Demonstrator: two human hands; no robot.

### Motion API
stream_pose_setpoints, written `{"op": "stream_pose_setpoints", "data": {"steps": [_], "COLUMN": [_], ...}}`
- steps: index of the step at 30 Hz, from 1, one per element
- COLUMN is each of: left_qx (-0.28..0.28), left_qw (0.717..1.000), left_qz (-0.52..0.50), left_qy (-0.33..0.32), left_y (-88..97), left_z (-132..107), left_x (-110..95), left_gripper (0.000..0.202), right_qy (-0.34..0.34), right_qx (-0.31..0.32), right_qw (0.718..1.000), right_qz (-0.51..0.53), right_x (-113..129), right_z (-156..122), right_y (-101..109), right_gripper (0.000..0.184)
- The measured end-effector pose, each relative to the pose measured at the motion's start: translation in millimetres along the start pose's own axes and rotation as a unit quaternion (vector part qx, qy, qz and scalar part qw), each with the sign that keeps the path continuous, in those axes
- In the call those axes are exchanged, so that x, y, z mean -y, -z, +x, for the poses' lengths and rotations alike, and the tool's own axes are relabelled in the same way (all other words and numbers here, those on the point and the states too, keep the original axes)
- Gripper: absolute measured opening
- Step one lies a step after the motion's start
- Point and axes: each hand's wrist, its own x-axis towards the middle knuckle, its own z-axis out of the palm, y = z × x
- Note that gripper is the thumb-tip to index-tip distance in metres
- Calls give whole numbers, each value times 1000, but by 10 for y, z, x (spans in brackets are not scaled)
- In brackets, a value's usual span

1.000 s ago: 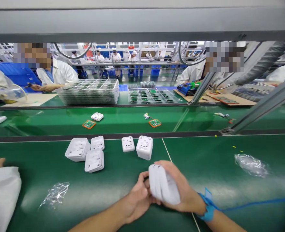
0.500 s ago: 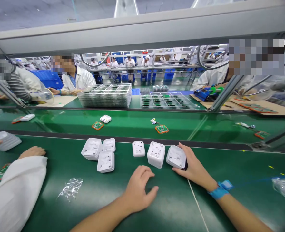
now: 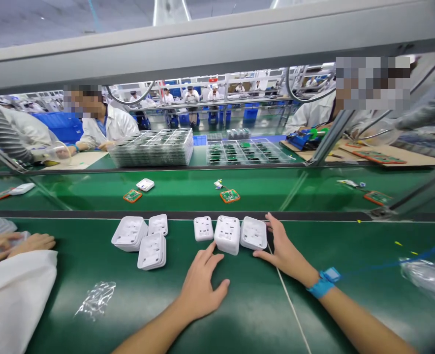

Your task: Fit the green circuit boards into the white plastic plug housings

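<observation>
My left hand [image 3: 204, 285] is over the green bench with its fingers spread. Its index fingertip is at the lower left corner of a tall stack of white plastic covers [image 3: 227, 233]. Beside a shorter stack of white covers [image 3: 253, 232] is my right hand [image 3: 287, 248], fingers and thumb apart around its right side; whether they touch it is unclear. A blue band [image 3: 323, 284] circles my right wrist. To the left of the tall stack lies a smaller white cover piece [image 3: 203, 228]. Farther left are more white cover stacks [image 3: 129, 232] [image 3: 152, 251].
Behind a dark rail runs a green strip with circuit boards [image 3: 230, 195] and a white cover [image 3: 145, 185]. Clear plastic trays [image 3: 153, 146] stand beyond. A co-worker's sleeve [image 3: 18, 295] and hands are at left. Clear plastic scraps [image 3: 96, 300] and a bundled bag [image 3: 427, 278] lie on the bench.
The view has shifted, moving everything leftward. My left hand has reached forward to the tall stack's corner. My right hand's fingers have drawn back slightly from the right stack.
</observation>
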Motion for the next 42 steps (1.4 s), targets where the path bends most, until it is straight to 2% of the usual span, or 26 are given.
{"op": "stream_pose_setpoints", "data": {"steps": [3, 5, 9, 12, 14, 16, 21, 23, 25, 29, 32, 35, 39, 42], "left_qx": [-9, -21, -67, -85, -78, -69, -13, 17, 40, 45, 34, 19, -10, -14], "left_qw": [1000, 999, 994, 986, 977, 968, 954, 950, 944, 941, 938, 933, 928, 936], "left_qz": [7, 16, 49, 92, 130, 164, 179, 180, 190, 200, 203, 201, 185, 168], "left_qy": [-5, -19, -69, -114, -147, -178, -241, -256, -266, -271, -279, -299, -324, -310], "left_y": [8, -4, -56, -91, -104, -110, -109, -102, -94, -91, -98, -109, -151, -182], "left_z": [7, 14, 33, 44, 39, 20, -25, -24, -18, -10, 4, 48, 135, 170], "left_x": [8, 30, 96, 131, 138, 130, 77, 49, 23, 8, 35, 71, 105, 105], "left_gripper": [47, 42, 30, 22, 20, 22, 59, 57, 43, 31, 32, 33, 33, 34], "right_qy": [-32, -52, -106, -159, -182, -181, -135, -126, -105, -69, -103, -172, -264, -306], "right_qx": [-54, -46, -10, -42, -70, -66, -1, 6, 24, 75, 72, 34, -51, -92], "right_qw": [996, 990, 975, 958, 943, 934, 937, 940, 945, 949, 939, 920, 893, 886], "right_qz": [-63, -126, -196, -237, -271, -300, -322, -316, -307, -298, -321, -350, -361, -337], "right_x": [-76, -141, -271, -337, -348, -330, -260, -286, -366, -693, -1041, -1416, -1881, -2186], "right_z": [-41, -46, -29, -32, -43, -54, -52, -12, 69, 352, 589, 743, 775, 741], "right_y": [-34, 13, 271, 470, 536, 544, 481, 498, 568, 855, 1120, 1344, 1552, 1671], "right_gripper": [113, 109, 93, 78, 73, 70, 42, 40, 39, 30, 26, 26, 38, 63]}}
